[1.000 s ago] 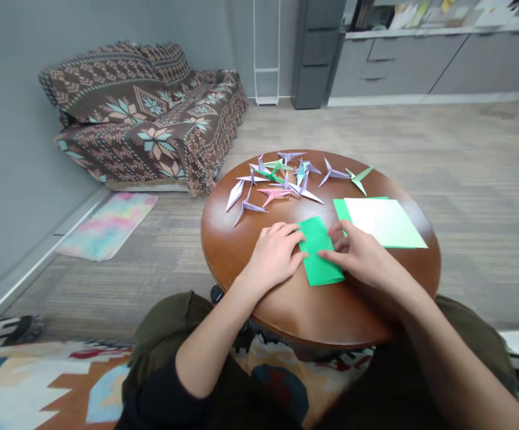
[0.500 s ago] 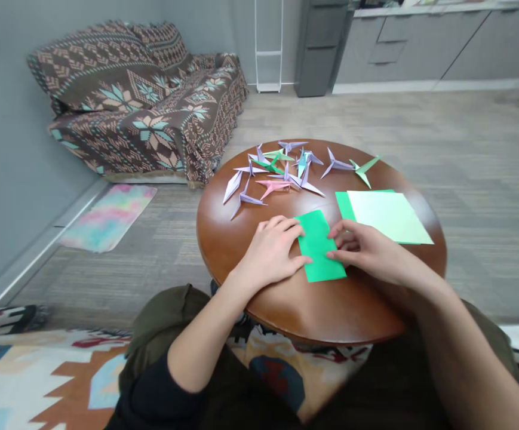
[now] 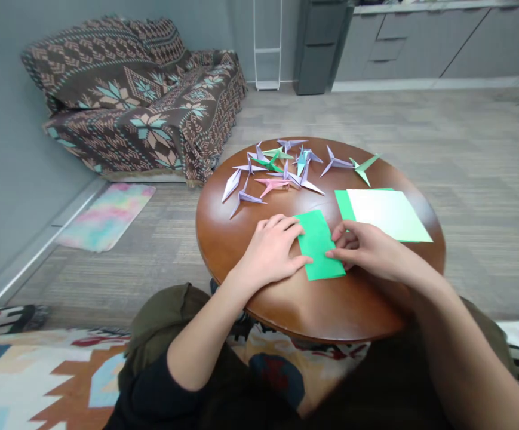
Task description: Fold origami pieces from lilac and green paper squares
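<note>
A green sheet of origami paper (image 3: 321, 246), folded into a tall rectangle, lies on the round brown table (image 3: 227, 239) in front of me. My left hand (image 3: 277, 248) rests along its left side, fingers and thumb spread, their tips touching the edge. At the right edge, my right hand (image 3: 358, 246) pinches the paper between thumb and curled fingers; the fingertips are partly hidden. Beyond the hands sit several folded paper cranes, among them a pink crane (image 3: 273, 184), a dark green crane (image 3: 269, 163) and a purple crane (image 3: 246, 198).
Right of my right hand lies a stack of square paper (image 3: 389, 212), pale on top with green beneath. A light green crane (image 3: 365, 168) sits near the table's far right edge. Past the table are a patterned covered sofa (image 3: 151, 107) and a pastel mat (image 3: 109, 216).
The view has shifted very slightly. My right index finger has drawn a little to the right along the paper's edge; the left hand and paper look the same.
</note>
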The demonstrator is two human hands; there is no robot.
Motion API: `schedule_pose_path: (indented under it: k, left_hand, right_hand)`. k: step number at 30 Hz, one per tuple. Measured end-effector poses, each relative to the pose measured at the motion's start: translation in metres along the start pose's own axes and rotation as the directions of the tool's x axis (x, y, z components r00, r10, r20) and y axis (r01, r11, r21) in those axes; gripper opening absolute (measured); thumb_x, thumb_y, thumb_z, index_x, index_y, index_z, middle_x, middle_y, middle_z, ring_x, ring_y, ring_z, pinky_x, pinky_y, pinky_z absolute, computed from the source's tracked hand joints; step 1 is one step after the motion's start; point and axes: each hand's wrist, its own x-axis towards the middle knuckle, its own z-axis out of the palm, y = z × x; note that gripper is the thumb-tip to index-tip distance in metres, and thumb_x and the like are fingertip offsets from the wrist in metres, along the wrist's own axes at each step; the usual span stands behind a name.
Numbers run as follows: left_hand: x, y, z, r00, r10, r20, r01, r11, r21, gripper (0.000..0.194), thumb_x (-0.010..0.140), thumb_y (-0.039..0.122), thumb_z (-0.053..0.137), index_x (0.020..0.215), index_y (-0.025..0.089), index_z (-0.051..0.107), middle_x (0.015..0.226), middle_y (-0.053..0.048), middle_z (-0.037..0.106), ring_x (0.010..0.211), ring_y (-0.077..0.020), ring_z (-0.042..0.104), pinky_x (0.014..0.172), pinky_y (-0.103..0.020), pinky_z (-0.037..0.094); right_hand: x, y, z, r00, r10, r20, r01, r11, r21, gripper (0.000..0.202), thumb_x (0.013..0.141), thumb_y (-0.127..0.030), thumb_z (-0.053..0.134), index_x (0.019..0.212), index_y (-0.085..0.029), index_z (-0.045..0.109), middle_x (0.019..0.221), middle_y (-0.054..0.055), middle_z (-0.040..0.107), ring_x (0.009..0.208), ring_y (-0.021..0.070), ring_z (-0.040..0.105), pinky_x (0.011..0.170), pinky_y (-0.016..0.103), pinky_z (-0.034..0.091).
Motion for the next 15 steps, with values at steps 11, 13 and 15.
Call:
schedule_pose_path:
  k: [11, 13, 15]
  left_hand:
    - [0.0001, -0.0003, 0.0005, 1.0, 0.003, -0.007, -0.003, 1.0, 0.0, 0.045, 0.086, 0.05, 0.079, 0.118, 0.022, 0.066, 0.146, -0.009, 0.065, 0.136, -0.0328, 0.054, 0.11, -0.051, 0.044]
    - [0.0, -0.0004, 0.0005, 1.0, 0.004, -0.007, -0.004, 1.0, -0.003, 0.045, 0.086, 0.05, 0.079, 0.118, 0.022, 0.066, 0.147, -0.009, 0.065, 0.137, -0.033, 0.053, 0.11, -0.051, 0.044]
    - [-0.0001, -0.0005, 0.0005, 1.0, 0.003, -0.004, -0.003, 1.0, -0.005, 0.045, 0.086, 0.05, 0.079, 0.118, 0.022, 0.066, 0.147, -0.009, 0.064, 0.137, -0.0333, 0.053, 0.11, -0.052, 0.043]
  right_hand:
    - [0.0005, 0.0031, 0.0005, 0.999, -0.044, -0.012, 0.044, 0.998, -0.042, 0.03, 0.082, -0.038, 0.074, 0.095, -0.024, 0.052, 0.069, -0.003, 0.067, 0.063, 0.0202, 0.068, 0.058, 0.032, 0.052]
    - [0.0004, 0.0026, 0.0005, 0.999, -0.047, -0.012, 0.047, 0.998, -0.041, 0.03, 0.081, -0.038, 0.074, 0.095, -0.024, 0.052, 0.069, -0.003, 0.066, 0.063, 0.0203, 0.068, 0.058, 0.033, 0.052]
    - [0.0003, 0.0022, 0.0007, 0.999, -0.047, -0.013, 0.046, 0.998, -0.041, 0.03, 0.081, -0.037, 0.074, 0.095, -0.024, 0.052, 0.069, -0.002, 0.066, 0.064, 0.0202, 0.068, 0.058, 0.033, 0.052]
